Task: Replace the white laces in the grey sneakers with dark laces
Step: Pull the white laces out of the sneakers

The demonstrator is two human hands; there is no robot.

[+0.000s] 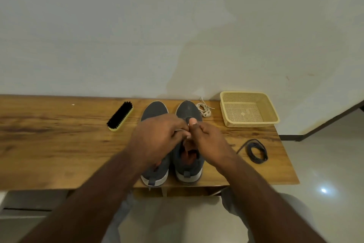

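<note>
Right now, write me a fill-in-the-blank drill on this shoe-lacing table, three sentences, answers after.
1. The brush lies to the ____ of the grey sneakers.
2. The coiled dark lace lies on the ____, outside the basket.
3. The loose white lace lies between the right-side sneaker and the ____.

Answers: left; table; basket

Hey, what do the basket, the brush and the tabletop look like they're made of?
Basket: likely moulded plastic, pale yellow and matte, its walls and floor pierced with regular small holes.
Brush: black bristles on a yellow block, possibly painted wood or plastic; hard to tell.
Tabletop: wood or wood-look laminate, brown with dark grain streaks and a slight sheen.
</note>
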